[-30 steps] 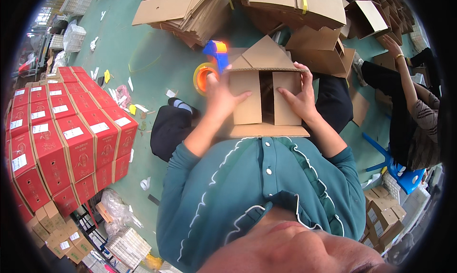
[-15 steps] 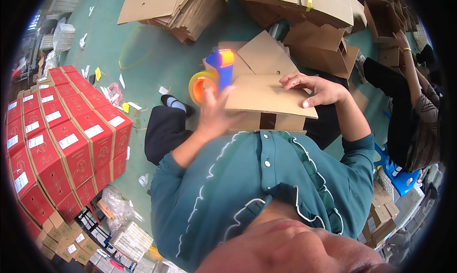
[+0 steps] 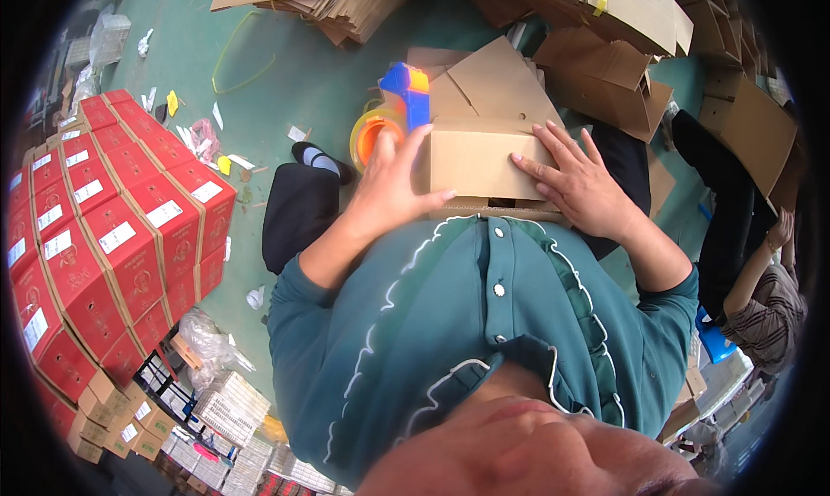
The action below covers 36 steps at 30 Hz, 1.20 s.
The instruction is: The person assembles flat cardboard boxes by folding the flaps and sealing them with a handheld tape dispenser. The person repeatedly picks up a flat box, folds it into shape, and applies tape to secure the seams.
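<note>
A small brown cardboard box [image 3: 484,160] sits in front of my body, with a flap on its upper side. My right hand [image 3: 588,185] lies on the right part of the box, fingers spread over its surface. At the left edge of the box is my left hand [image 3: 386,183], thumb and fingers apart, its thumb at the lower left corner. Just beyond that hand stands a blue tape dispenser [image 3: 415,102] with an orange-cored roll of yellowish tape. Behind the box a flat cardboard piece [image 3: 493,76] leans at an angle.
Stacked red cartons [image 3: 130,219] rise at the left. Flattened cardboard [image 3: 346,7] lies at the far side, with opened boxes [image 3: 596,72] to its right. At the right edge a person [image 3: 765,297] handles a large carton [image 3: 761,137]. Scraps litter the green floor [image 3: 199,55].
The raised flap has been folded down. My left hand has come to the box's left edge; my right hand now lies flatter on it. The person at right has tilted a carton.
</note>
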Motion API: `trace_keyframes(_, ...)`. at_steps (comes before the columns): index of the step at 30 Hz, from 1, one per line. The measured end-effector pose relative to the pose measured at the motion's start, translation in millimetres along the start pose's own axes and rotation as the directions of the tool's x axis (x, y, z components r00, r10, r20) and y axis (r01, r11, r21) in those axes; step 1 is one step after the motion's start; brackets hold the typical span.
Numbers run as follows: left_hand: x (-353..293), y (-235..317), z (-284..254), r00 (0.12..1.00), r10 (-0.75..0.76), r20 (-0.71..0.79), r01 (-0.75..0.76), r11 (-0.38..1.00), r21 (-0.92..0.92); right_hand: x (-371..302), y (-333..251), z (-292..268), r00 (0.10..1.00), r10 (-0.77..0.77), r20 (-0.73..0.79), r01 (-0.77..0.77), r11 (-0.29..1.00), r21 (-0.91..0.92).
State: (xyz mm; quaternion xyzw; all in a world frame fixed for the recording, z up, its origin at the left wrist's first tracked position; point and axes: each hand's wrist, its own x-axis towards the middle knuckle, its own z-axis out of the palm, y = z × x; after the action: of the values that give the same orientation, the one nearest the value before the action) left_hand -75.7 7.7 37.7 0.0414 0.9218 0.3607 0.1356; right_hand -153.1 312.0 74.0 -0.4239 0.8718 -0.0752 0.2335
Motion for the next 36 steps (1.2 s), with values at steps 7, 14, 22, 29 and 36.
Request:
trace_keyframes(7,5.3,-9.2,10.0,0.998,-0.025,-0.054,0.024,0.999,-0.021,5.0,-31.1,43.7,0.929,0.211,-0.305,-0.229,0.973,-0.022)
trace_keyframes(14,-4.8,-18.4,22.0,0.995,0.052,-0.089,-0.054,0.998,-0.021,9.6,-33.5,63.1,0.882,0.235,-0.408,-0.27,0.962,-0.029)
trace_keyframes(22,-11.3,-8.5,30.3,0.995,0.06,-0.083,-0.064,0.997,-0.048,-11.6,-42.9,61.5,0.89,0.237,-0.389,-0.259,0.966,-0.005)
trace_keyframes(29,-17.5,-8.7,41.1,0.986,-0.028,-0.162,0.028,1.0,0.001,4.3,-34.8,72.8,0.84,0.245,-0.483,-0.246,0.967,0.062)
trace_keyframes(36,-26.5,-9.3,64.6,0.978,-0.187,-0.097,0.168,0.97,-0.174,14.3,-21.5,74.2,0.66,0.508,-0.553,-0.16,0.815,0.558)
